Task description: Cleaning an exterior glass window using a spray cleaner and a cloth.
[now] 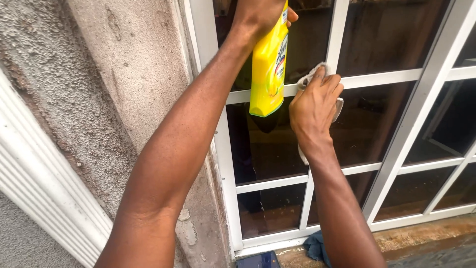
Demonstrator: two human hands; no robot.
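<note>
My left hand (pixel 258 15) is raised at the top of the view and grips a yellow spray bottle (pixel 267 69) that hangs upright in front of the glass. Just to its right, my right hand (pixel 315 106) presses a white cloth (pixel 310 79) against the white window frame (pixel 377 79), on a horizontal bar between dark glass panes (pixel 263 144). Most of the cloth is hidden under my palm; a strip of it hangs below my wrist.
A rough plastered wall (pixel 99 89) with a white ribbed moulding (pixel 44 198) stands to the left of the window. On the sill below lie a blue cloth (pixel 315 245) and a dark blue flat object (pixel 258 260).
</note>
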